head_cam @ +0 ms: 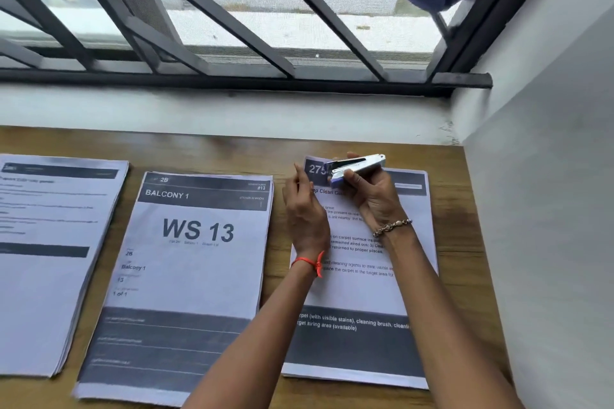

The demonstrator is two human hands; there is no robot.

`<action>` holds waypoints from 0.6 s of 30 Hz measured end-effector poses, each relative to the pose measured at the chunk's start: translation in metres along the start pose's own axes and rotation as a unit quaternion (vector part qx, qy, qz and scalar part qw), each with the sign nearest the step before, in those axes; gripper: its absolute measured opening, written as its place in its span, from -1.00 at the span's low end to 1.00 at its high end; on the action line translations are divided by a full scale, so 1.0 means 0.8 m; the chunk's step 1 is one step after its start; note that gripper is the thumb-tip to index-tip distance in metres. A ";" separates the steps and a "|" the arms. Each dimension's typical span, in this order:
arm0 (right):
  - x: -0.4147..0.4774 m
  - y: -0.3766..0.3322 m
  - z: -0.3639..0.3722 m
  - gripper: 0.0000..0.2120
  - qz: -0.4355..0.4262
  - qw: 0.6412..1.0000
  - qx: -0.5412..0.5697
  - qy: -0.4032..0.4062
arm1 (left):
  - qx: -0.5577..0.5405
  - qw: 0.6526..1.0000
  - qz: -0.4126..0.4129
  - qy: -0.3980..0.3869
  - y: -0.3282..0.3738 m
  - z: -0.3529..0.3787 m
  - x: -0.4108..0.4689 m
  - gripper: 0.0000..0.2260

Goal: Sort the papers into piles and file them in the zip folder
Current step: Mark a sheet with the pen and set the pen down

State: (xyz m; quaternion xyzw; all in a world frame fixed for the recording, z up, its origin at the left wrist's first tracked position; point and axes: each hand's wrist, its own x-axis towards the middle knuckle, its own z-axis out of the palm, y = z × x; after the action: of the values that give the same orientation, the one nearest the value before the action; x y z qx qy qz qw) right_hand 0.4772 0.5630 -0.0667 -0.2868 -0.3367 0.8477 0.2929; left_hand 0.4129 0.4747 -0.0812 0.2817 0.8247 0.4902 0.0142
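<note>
On mid pile (186, 275), txt reads "WS 13".

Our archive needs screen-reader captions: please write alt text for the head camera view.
A person's right hand holds a silver metal stapler at the top left corner of the right-hand printed paper pile, left hand beside it. Middle pile and left pile lie on the wooden table below a barred window.

Leftmost pile (50, 275) — edge-cropped, its print blurred.
</note>
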 end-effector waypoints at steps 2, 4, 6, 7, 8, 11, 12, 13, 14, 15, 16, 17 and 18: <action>0.007 -0.010 0.005 -0.40 -0.020 0.997 -0.074 0.017 | -0.002 1.000 0.007 -0.001 -0.002 0.001 0.001 -0.61; 0.013 -0.023 0.012 -0.52 -0.030 0.981 -0.192 0.019 | -0.003 1.000 0.007 -0.003 -0.003 0.002 0.002 -0.61; 0.018 -0.033 0.017 -0.60 -0.028 0.960 -0.278 0.012 | -0.012 1.000 0.005 -0.001 -0.002 0.000 0.002 -0.60; 0.020 -0.035 0.018 -0.60 -0.021 0.953 -0.301 0.006 | -0.019 1.000 0.004 0.001 -0.001 -0.001 0.001 -0.59; 0.023 -0.037 0.020 -0.59 -0.014 0.948 -0.318 -0.001 | -0.025 1.000 0.003 0.001 -0.001 -0.001 0.001 -0.59; 0.030 -0.041 0.023 -0.56 0.001 0.927 -0.375 -0.027 | -0.040 0.999 -0.003 0.008 -0.002 -0.001 0.002 -0.63; 0.031 -0.042 0.025 -0.56 0.004 0.917 -0.396 -0.040 | -0.045 0.999 -0.005 0.010 -0.003 -0.001 0.002 -0.65; 0.033 -0.044 0.026 -0.57 0.010 0.908 -0.415 -0.053 | -0.047 0.999 -0.008 0.013 -0.003 0.000 0.002 -0.67; 0.034 -0.048 0.028 -0.58 0.016 0.901 -0.427 -0.067 | -0.047 0.999 -0.009 0.016 -0.003 0.000 0.002 -0.69; 0.037 -0.051 0.029 -0.59 0.020 0.896 -0.437 -0.078 | -0.047 0.999 -0.008 0.020 -0.003 0.000 0.002 -0.71; 0.040 -0.055 0.030 -0.60 0.022 0.891 -0.445 -0.089 | -0.048 0.999 -0.006 0.022 -0.002 0.000 0.002 -0.72; 0.044 -0.058 0.030 -0.61 0.026 0.885 -0.455 -0.096 | -0.049 0.999 -0.003 0.024 -0.002 -0.001 0.002 -0.72; 0.047 -0.060 0.032 -0.63 0.035 0.877 -0.468 -0.106 | -0.050 0.998 -0.002 0.023 -0.001 -0.001 0.002 -0.71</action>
State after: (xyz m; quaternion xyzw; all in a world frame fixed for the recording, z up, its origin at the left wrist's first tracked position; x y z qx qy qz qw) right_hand 0.4495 0.6076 -0.0263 -0.3104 -0.7129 0.6262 0.0570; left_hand 0.4109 0.4743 -0.0809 0.2672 0.8001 0.5370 0.0101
